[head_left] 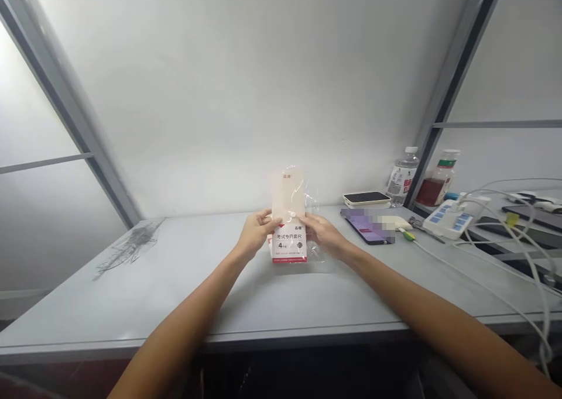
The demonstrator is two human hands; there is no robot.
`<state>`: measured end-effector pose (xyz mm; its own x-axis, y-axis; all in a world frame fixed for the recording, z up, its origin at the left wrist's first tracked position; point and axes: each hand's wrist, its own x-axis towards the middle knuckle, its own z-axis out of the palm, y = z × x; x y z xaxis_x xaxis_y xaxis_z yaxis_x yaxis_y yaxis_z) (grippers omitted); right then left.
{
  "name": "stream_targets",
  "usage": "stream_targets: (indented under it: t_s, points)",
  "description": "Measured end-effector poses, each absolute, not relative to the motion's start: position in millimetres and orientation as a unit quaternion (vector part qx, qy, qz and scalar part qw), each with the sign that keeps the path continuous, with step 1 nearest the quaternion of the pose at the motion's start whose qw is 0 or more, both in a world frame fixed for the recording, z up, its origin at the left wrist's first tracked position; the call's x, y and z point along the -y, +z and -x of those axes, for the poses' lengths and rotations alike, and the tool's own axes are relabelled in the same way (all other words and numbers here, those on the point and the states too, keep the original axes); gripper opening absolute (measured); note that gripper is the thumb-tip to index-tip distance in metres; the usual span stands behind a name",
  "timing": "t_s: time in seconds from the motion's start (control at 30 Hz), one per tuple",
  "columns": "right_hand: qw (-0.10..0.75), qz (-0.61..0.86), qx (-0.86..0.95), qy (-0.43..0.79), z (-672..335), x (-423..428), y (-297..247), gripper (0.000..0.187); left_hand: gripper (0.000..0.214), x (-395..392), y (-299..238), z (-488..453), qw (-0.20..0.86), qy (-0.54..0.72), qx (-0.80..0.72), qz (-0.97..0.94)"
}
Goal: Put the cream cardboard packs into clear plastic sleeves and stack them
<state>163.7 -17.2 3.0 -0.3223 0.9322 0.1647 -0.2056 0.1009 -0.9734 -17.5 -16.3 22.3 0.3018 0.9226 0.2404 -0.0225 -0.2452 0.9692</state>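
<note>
Head view shows the flat packet (288, 248) held roughly upright over the table (184, 293), its printed front turned toward the wearer so the lettering reads right way up. The left hand (258, 232) pinches its left edge, thumb in front; the right hand (324, 234) clamps the opposite side, thumb also on the front. Gripping both sides likely keeps the thin, clear wrapper (317, 257) from sagging, though glare makes it hard to tell whether its bottom touches the tabletop. The purple-screened phone (366, 228) and water bottle (401, 181) sit rightward, outside the grip
</note>
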Motion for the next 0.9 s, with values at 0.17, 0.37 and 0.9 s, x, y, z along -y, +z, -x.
stream_targets:
  t_s: [0.17,0.37,0.9]
  points:
    - [0.485,0.298,0.599,0.563,-169,19,6,0.026,0.036,16,25,21,0.521,0.46,-0.376,-0.612]
    - [0.453,0.271,0.631,0.568,-169,25,5,0.028,0.031,17,26,20,0.513,0.452,-0.379,-0.624]
    - [0.42,0.315,0.664,0.532,-168,28,8,0.033,0.042,18,26,20,0.481,0.453,-0.377,-0.649]
